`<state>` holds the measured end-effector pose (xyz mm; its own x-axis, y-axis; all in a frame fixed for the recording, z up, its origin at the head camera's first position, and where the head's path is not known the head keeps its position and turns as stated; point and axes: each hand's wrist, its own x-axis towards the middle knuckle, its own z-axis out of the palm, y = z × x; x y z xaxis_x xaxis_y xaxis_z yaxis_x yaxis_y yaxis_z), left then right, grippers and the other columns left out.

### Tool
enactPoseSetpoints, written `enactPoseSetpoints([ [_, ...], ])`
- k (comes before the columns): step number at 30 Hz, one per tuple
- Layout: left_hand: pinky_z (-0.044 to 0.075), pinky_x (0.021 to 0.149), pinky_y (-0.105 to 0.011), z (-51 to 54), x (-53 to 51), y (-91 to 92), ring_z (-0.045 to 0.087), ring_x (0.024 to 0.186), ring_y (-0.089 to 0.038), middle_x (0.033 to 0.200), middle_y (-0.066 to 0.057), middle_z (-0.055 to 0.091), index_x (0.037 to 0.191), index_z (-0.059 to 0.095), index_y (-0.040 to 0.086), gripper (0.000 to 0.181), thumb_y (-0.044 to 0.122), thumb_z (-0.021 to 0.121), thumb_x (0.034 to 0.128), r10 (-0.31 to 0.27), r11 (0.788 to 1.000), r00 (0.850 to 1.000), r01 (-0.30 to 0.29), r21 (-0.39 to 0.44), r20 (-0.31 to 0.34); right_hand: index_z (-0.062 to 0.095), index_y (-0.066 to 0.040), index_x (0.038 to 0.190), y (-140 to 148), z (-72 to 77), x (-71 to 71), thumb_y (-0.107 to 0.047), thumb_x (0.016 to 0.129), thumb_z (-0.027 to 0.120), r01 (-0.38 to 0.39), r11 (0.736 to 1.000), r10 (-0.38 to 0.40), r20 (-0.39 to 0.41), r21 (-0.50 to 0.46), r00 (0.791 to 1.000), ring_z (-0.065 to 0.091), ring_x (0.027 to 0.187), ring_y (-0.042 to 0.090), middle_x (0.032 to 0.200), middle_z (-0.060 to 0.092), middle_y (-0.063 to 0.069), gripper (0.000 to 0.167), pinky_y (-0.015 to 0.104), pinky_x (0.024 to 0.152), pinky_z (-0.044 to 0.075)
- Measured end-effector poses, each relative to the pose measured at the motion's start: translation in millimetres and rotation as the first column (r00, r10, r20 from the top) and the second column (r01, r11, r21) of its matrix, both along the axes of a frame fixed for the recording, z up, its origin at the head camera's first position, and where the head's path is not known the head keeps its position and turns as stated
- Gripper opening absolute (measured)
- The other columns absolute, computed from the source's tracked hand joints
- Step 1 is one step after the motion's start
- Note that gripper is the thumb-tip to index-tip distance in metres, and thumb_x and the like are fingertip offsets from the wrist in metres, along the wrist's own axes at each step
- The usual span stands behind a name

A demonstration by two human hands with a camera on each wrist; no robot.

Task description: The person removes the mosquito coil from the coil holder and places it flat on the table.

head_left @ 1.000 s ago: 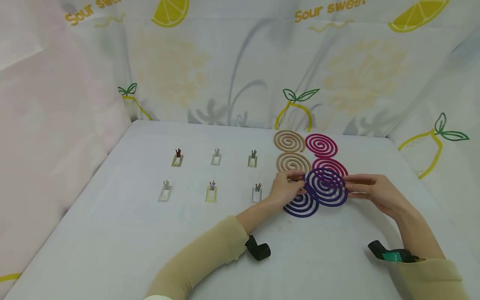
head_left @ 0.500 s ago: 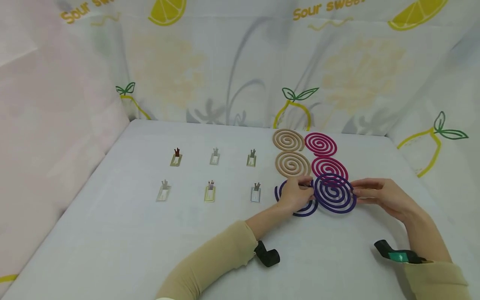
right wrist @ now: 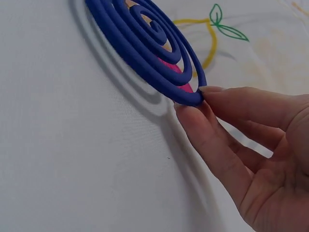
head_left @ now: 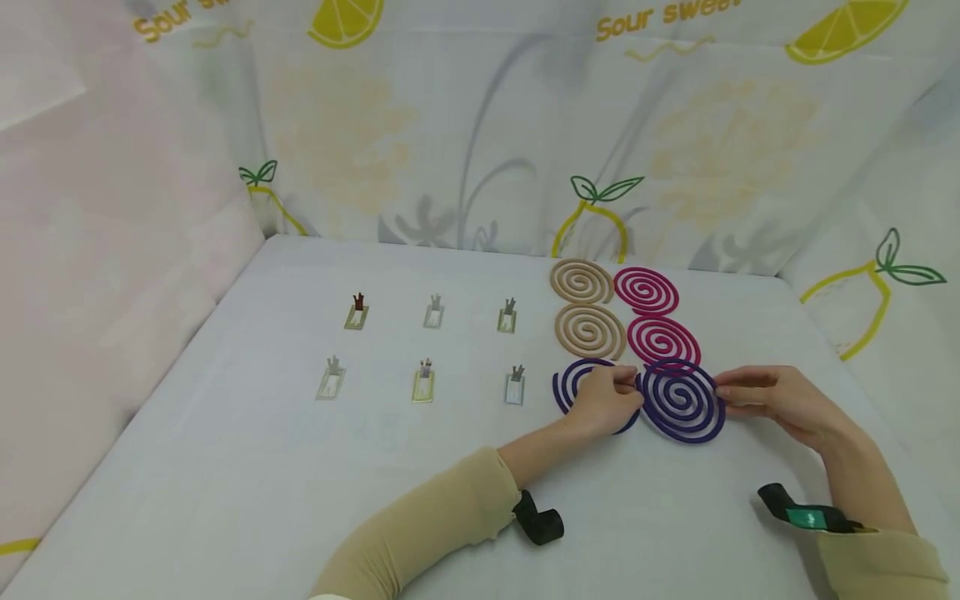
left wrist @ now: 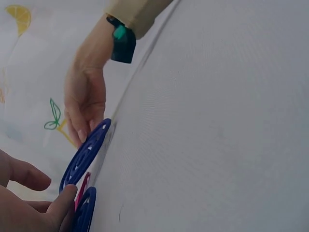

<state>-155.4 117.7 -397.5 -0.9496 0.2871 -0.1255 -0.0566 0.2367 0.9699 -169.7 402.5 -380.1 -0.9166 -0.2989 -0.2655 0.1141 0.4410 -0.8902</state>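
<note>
Both hands hold a dark purple-blue mosquito coil [head_left: 681, 397] by opposite edges, slightly above the white table. My right hand [head_left: 787, 404] pinches its right rim between thumb and fingers; in the right wrist view the raised coil [right wrist: 145, 72] casts a shadow below. At its left rim, my left hand [head_left: 606, 402] pinches with thumb and fingertips. Beneath the left hand lies a second purple-blue coil [head_left: 557, 390], partly covered. Two pink coils [head_left: 663, 340] and two tan coils [head_left: 590, 331] lie behind, in two columns. The held coil overlaps the nearer pink one's front edge.
Several small rectangular metal pieces with upright prongs, one of them silvery [head_left: 514, 387], stand in two rows left of the coils. A lemon-printed cloth [head_left: 480, 125] hangs behind the white table [head_left: 450, 483]. Each wrist wears a black device [head_left: 540, 525].
Both hands have brought the held coil right and toward the person, off most of the nearer pink coil. It now sits beside the other purple-blue coil, which the left hand has moved over.
</note>
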Motion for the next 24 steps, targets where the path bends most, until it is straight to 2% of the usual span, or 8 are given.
enactPoseSetpoints([
  [8, 0.051, 0.080, -0.012, 1.4, 6.0, 0.5, 0.062, 0.094, -0.003, 0.112, -0.001, 0.067, 0.130, 0.065, 0.004, 0.042, 0.002, 0.065, 0.0878, -0.025, 1.000, 0.999, 0.025, -0.018, 0.029, 0.070, -0.001, 0.116, 4, -2.3, -0.2, -0.008, 0.099, 0.061, 0.003, 0.999, -0.004, 0.021, 0.034, 1.000, 0.071, 0.091, 0.009, 0.101, 0.072, -0.012, 0.021, 0.024, 0.080, 0.060],
  [14, 0.053, 0.082, -0.014, 3.9, 9.0, 0.8, 0.065, 0.098, -0.007, 0.117, -0.005, 0.068, 0.129, 0.064, 0.002, 0.041, 0.002, 0.066, 0.0886, -0.049, 0.998, 0.998, 0.050, -0.028, 0.031, 0.065, 0.007, 0.120, 7, -1.0, -0.4, -0.011, 0.098, 0.062, 0.005, 0.995, -0.008, 0.036, 0.099, 0.999, 0.070, 0.091, 0.009, 0.101, 0.071, -0.013, 0.029, 0.024, 0.080, 0.060],
  [19, 0.053, 0.081, -0.014, 6.4, 10.8, 1.1, 0.067, 0.099, -0.007, 0.119, -0.006, 0.070, 0.127, 0.065, 0.003, 0.039, 0.004, 0.067, 0.0881, -0.060, 0.997, 0.996, 0.062, -0.036, 0.059, 0.060, 0.014, 0.123, 9, -0.1, -0.6, -0.014, 0.098, 0.063, 0.003, 0.990, -0.009, 0.044, 0.140, 0.999, 0.070, 0.091, 0.008, 0.100, 0.071, -0.014, 0.038, 0.023, 0.080, 0.059],
  [24, 0.054, 0.082, -0.016, 9.0, 11.5, 1.0, 0.067, 0.099, -0.007, 0.120, -0.005, 0.070, 0.128, 0.065, 0.004, 0.040, 0.006, 0.067, 0.0887, -0.066, 0.997, 0.995, 0.070, -0.043, 0.076, 0.060, 0.014, 0.124, 10, 0.7, -1.6, -0.015, 0.097, 0.064, -0.006, 0.988, -0.003, 0.059, 0.152, 0.998, 0.071, 0.091, 0.008, 0.100, 0.072, -0.014, 0.039, 0.021, 0.081, 0.058],
])
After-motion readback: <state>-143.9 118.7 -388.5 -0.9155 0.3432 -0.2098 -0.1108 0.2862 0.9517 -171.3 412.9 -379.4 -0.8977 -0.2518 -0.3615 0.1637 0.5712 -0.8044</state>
